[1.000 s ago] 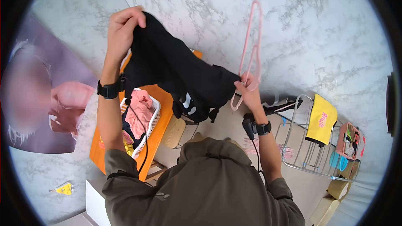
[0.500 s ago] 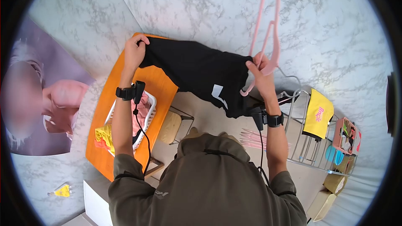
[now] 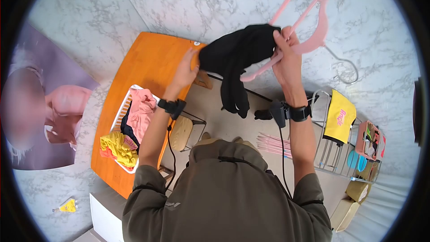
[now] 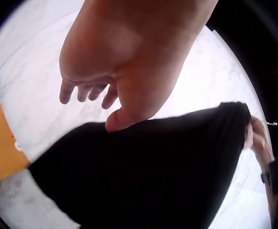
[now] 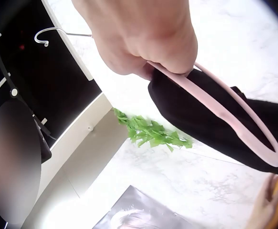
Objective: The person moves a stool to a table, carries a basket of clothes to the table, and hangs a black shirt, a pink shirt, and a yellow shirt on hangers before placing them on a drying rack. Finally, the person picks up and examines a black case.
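Just right of the table (image 3: 152, 56), the cloth (image 3: 244, 47) hangs from the right hand (image 3: 289, 65), which clamps it and the hanger (image 3: 313, 45) (likely fitting the two together), while the left hand (image 3: 184, 71) – fingers apart, gripping nothing – probably must catch the cloth's loose end next.

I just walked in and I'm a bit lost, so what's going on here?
A person is busy with a black garment and a pink hanger. The right hand holds both, and the garment doesn't look hung yet. The left hand is open by the garment's other end; whether its thumb touches the cloth is hard to tell. A basket of other clothes stands on the table.
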Motion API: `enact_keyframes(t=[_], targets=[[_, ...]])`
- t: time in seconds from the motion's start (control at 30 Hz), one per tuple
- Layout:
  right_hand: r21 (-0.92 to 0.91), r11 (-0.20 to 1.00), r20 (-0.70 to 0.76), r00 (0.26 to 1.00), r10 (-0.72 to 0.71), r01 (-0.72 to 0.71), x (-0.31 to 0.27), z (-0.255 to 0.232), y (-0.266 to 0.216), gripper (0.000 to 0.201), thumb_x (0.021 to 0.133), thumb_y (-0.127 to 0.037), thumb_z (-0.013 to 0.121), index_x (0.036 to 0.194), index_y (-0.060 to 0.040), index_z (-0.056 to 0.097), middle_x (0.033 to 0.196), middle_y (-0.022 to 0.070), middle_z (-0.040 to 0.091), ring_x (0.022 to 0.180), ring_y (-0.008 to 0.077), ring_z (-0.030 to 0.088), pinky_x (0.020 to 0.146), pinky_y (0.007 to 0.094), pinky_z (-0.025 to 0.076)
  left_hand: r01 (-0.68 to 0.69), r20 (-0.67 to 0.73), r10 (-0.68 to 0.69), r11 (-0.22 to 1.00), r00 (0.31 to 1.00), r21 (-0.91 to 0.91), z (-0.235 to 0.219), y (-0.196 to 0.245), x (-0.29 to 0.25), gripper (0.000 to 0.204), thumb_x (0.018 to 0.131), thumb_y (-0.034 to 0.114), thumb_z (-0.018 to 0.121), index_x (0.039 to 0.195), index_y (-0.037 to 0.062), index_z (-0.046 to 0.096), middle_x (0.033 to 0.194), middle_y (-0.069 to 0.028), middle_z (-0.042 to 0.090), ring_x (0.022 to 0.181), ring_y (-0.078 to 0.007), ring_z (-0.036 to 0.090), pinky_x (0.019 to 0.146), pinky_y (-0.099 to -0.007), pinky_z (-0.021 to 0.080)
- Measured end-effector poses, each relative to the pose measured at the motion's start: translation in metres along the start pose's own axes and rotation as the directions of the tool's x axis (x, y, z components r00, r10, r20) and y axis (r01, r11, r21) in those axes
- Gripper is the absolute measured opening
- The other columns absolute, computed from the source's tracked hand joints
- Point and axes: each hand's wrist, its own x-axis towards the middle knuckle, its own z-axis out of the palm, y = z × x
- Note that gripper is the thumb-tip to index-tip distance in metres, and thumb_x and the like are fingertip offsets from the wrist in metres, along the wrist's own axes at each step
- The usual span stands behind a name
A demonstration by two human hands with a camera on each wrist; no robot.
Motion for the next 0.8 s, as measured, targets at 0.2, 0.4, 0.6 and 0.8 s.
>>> enact_keyframes(t=[0.2, 0.4, 0.6, 0.8], targets=[[0.070, 0.992, 0.011, 0.995, -0.102, 0.101, 0.021, 0.024, -0.037, 0.021, 0.091, -0.003, 0.056, 0.083, -0.0167, 0.042, 0.066, -0.0081, 0.040, 0.054, 0.0002, 0.039, 0.045, 0.0149, 0.031, 0.490, 0.555, -0.344, 0.861, 0.757, -0.135, 0.083, -0.037, -0.104, 0.022, 0.091, 0.016, 0.054, 0.105, -0.0017, 0.055, 0.098, -0.0120, 0.063, 0.091, -0.0254, 0.063, 0.078, -0.0323, 0.051], [0.199, 0.968, 0.218, 0.957, -0.194, 0.151, 0.022, 0.030, -0.064, 0.018, 0.091, -0.001, 0.051, 0.086, -0.0139, 0.040, 0.075, 0.0012, 0.053, 0.067, 0.0083, 0.055, 0.056, 0.0210, 0.042, 0.989, 0.990, -0.066, -0.082, 0.121, -0.126, 0.127, -0.037, -0.171, 0.071, 0.092, 0.065, 0.027, 0.117, 0.0048, 0.056, 0.111, -0.0116, 0.063, 0.095, -0.0257, 0.061, 0.082, -0.0408, 0.048], [0.208, 0.958, 0.118, 0.968, -0.223, 0.196, 0.005, 0.010, -0.058, 0.017, 0.092, 0.001, 0.049, 0.086, -0.0123, 0.040, 0.082, 0.0043, 0.057, 0.085, 0.0110, 0.060, 0.074, 0.0211, 0.049, 0.432, 0.691, -0.446, -0.553, 0.569, -0.713, 0.105, 0.011, -0.119, 0.075, 0.090, 0.069, 0.029, 0.128, 0.0077, 0.048, 0.119, -0.0089, 0.059, 0.114, -0.0234, 0.053, 0.097, -0.0407, 0.041], [0.064, 0.958, -0.142, 0.952, -0.269, 0.280, -0.012, -0.039, -0.048, 0.009, 0.091, -0.001, 0.050, 0.099, -0.0055, 0.047, 0.086, 0.0021, 0.055, 0.083, 0.0070, 0.059, 0.074, 0.0221, 0.051, 0.444, 0.410, -0.566, -0.086, 0.715, -0.892, 0.086, -0.007, -0.102, 0.036, 0.083, 0.000, 0.062, 0.118, 0.0044, 0.052, 0.111, -0.0082, 0.061, 0.103, -0.0209, 0.059, 0.089, -0.0320, 0.047]])
